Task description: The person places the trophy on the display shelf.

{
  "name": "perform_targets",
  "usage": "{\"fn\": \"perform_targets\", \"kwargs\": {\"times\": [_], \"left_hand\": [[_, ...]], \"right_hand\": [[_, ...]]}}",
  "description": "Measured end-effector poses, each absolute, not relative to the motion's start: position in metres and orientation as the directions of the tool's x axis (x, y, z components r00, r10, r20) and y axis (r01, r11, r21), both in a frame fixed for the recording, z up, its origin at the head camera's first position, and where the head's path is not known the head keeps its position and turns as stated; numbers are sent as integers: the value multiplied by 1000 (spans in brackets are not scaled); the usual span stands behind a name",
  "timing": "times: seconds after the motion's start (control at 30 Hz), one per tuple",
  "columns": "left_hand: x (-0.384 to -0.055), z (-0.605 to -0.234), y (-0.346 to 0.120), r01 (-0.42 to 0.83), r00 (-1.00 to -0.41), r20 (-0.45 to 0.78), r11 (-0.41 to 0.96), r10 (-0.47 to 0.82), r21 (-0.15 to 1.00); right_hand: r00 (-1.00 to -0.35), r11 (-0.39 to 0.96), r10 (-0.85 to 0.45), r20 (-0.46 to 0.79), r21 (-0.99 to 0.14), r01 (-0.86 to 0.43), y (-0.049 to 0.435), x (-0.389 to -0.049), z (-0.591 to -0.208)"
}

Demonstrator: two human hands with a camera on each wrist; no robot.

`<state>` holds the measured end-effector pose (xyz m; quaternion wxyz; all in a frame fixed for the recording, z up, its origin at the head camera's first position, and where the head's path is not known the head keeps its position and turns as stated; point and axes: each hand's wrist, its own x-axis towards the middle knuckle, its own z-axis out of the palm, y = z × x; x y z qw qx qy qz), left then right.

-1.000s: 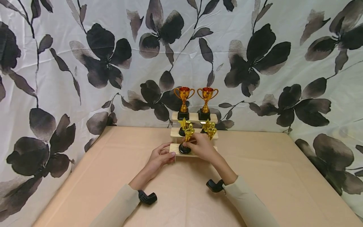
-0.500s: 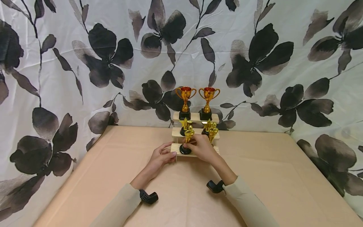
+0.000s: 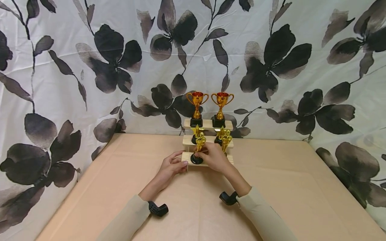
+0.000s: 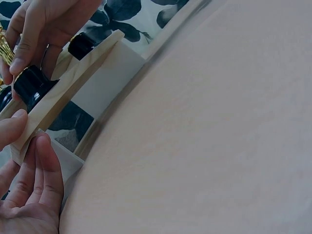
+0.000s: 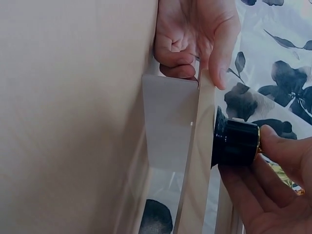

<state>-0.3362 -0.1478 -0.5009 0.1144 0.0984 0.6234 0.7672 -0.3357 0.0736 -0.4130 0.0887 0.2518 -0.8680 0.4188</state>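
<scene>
A three-step wooden display stand (image 3: pixel 186 157) stands at the table's back middle. My left hand (image 3: pixel 169 170) grips the left end of its lowest board, thumb on top and fingers curled below, as the left wrist view shows at the board (image 4: pixel 73 92). On that same board, a gold figurine trophy (image 3: pixel 200 142) stands near the left end, tilted slightly. My right hand (image 3: pixel 216 158) pinches it just above its round black base (image 5: pixel 236 142). Behind the right hand, a second gold figurine trophy (image 3: pixel 227 140) is partly hidden at the lowest board's right.
Two star trophies (image 3: pixel 195 132) stand on the middle step. Two gold cup trophies (image 3: pixel 197 100) with black bases occupy the top step. A floral cloth (image 3: pixel 120 100) hangs directly behind the stand. The tan-covered table (image 3: pixel 193 207) stretches out in front and to both sides.
Both hands keep their places on the stand and the trophy. The figurine trophy shifts very slightly in the right hand's pinch; the head view drifts a little.
</scene>
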Motion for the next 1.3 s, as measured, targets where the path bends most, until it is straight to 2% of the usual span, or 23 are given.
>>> {"fn": "perform_targets", "kwargs": {"times": [0.83,1.3], "left_hand": [[-336,-500,-148,-48,-957,14,-204,291,978],[-336,-501,-147,-44,-957,20,-212,290,976]], "right_hand": [[-879,548,-327,347,-688,-475,71,-336,-417],[-904,569,-240,353,-704,-425,64,-337,-424]]}}
